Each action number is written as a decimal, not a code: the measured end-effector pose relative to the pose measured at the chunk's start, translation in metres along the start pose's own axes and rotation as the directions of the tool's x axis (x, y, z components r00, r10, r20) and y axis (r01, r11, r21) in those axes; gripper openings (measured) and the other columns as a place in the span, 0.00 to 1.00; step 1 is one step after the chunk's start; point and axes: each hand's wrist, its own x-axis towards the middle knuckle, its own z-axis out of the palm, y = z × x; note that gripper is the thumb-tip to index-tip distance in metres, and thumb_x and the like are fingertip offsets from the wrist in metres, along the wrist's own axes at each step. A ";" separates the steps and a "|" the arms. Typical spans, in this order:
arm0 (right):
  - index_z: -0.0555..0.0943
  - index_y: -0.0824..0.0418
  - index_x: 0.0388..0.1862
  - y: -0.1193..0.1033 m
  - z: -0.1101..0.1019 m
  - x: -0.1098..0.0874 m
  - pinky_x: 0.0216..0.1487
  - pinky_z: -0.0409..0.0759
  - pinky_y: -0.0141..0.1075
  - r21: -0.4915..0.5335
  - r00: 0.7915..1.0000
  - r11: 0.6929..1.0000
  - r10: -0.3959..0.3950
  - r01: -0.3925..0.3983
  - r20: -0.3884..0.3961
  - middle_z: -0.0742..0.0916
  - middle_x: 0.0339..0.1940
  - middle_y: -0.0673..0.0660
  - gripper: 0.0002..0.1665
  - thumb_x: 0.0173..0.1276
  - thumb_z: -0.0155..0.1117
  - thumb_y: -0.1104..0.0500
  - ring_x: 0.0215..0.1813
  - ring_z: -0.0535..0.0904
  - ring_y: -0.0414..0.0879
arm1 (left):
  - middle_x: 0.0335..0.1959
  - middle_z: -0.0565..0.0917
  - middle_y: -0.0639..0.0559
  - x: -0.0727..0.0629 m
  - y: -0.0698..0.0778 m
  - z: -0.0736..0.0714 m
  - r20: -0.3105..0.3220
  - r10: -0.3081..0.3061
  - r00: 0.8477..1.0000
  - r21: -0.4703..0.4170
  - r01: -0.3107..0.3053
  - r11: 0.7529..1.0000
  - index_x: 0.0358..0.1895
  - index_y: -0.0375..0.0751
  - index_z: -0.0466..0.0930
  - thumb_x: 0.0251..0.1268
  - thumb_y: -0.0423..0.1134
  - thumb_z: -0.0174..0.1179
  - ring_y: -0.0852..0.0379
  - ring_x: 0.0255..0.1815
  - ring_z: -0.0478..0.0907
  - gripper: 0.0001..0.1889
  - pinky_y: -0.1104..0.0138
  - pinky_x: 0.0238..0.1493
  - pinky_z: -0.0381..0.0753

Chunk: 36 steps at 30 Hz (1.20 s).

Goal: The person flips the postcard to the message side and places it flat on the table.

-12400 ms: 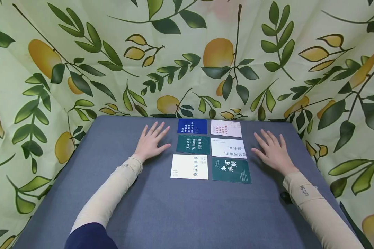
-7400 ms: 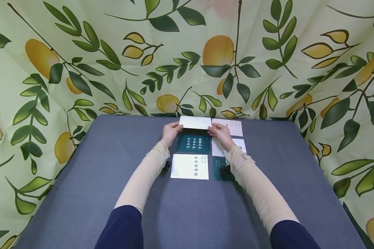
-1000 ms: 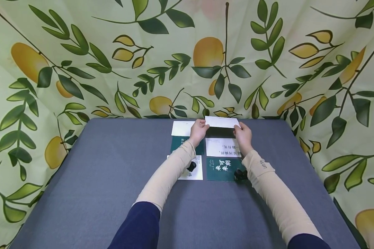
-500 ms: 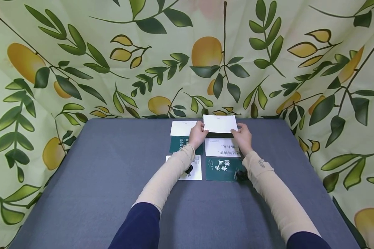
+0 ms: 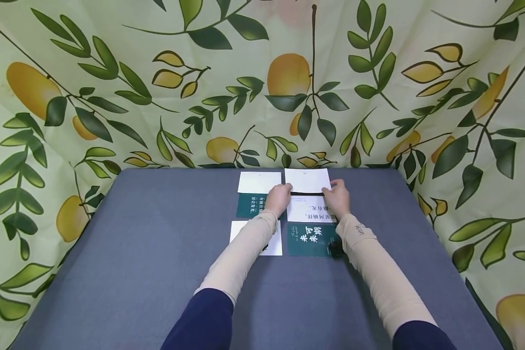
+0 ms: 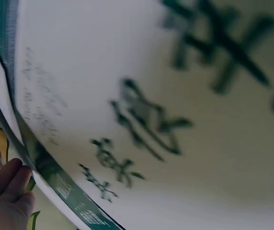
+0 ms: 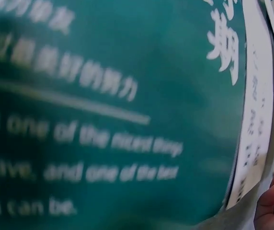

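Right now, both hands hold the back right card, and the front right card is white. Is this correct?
No: the front right card is green, not white, as the head view shows. The left hand and right hand do hold the back right card.

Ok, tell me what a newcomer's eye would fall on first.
A newcomer would likely notice the fabric backdrop first, its bold green leaves and yellow-orange fruit rising behind the grey table. Next come the left hand and right hand near the far edge, pinching the near corners of a nearly blank white card. The dark green card with white characters, at the near right of the card layout, also stands out.
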 end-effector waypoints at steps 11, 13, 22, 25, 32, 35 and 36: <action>0.64 0.67 0.62 0.006 -0.002 0.003 0.40 0.72 0.38 -0.035 0.998 0.998 0.059 -0.059 0.021 0.79 0.42 0.65 0.25 0.70 0.50 0.55 0.41 0.75 0.53 | 0.44 0.86 0.46 -0.001 0.006 0.008 0.178 0.079 0.981 0.251 -0.123 0.960 0.52 0.42 0.80 0.72 0.38 0.44 0.52 0.50 0.82 0.16 0.57 0.67 0.68; 0.64 0.68 0.61 0.007 -0.003 0.003 0.41 0.73 0.39 -0.046 0.998 0.997 0.062 -0.061 0.029 0.79 0.43 0.66 0.25 0.70 0.50 0.55 0.42 0.75 0.54 | 0.46 0.85 0.45 0.000 0.008 0.008 0.203 0.071 0.977 0.292 -0.130 0.948 0.54 0.42 0.79 0.72 0.38 0.44 0.52 0.52 0.80 0.16 0.58 0.68 0.67; 0.62 0.70 0.60 0.004 -0.008 0.004 0.51 0.73 0.49 -0.124 0.995 0.992 0.041 -0.029 0.094 0.78 0.50 0.71 0.26 0.71 0.47 0.55 0.48 0.74 0.59 | 0.47 0.85 0.49 0.003 0.018 0.005 0.237 0.042 0.971 0.407 -0.138 0.903 0.52 0.43 0.81 0.70 0.37 0.47 0.52 0.56 0.78 0.15 0.58 0.69 0.65; 0.63 0.69 0.58 0.004 -0.008 0.005 0.50 0.74 0.50 -0.188 0.993 0.982 0.031 -0.010 0.110 0.79 0.50 0.73 0.24 0.71 0.47 0.54 0.47 0.75 0.60 | 0.47 0.85 0.50 0.003 0.019 0.006 0.236 0.028 0.971 0.430 -0.130 0.893 0.50 0.45 0.82 0.69 0.38 0.49 0.52 0.55 0.79 0.14 0.58 0.69 0.65; 0.67 0.68 0.55 0.007 -0.005 0.008 0.43 0.75 0.49 -0.288 0.992 0.956 -0.012 0.049 0.129 0.80 0.48 0.71 0.21 0.72 0.46 0.54 0.42 0.77 0.59 | 0.48 0.85 0.50 0.004 0.023 0.009 0.246 -0.001 0.969 0.522 -0.131 0.843 0.51 0.47 0.82 0.71 0.38 0.45 0.53 0.53 0.80 0.15 0.58 0.69 0.65; 0.68 0.67 0.55 0.008 -0.003 0.008 0.42 0.76 0.48 -0.304 0.991 0.950 -0.028 0.067 0.129 0.82 0.46 0.70 0.20 0.73 0.45 0.54 0.41 0.78 0.59 | 0.53 0.82 0.49 0.005 0.023 0.009 0.247 -0.024 0.969 0.530 -0.115 0.840 0.53 0.47 0.81 0.72 0.40 0.42 0.52 0.58 0.77 0.17 0.59 0.70 0.63; 0.68 0.67 0.55 0.007 -0.003 0.007 0.42 0.76 0.48 -0.300 0.991 0.952 -0.027 0.066 0.131 0.82 0.46 0.70 0.20 0.73 0.45 0.54 0.40 0.78 0.59 | 0.55 0.80 0.48 0.005 0.022 0.009 0.246 -0.034 0.969 0.526 -0.104 0.844 0.54 0.47 0.80 0.72 0.41 0.41 0.51 0.59 0.75 0.18 0.59 0.71 0.62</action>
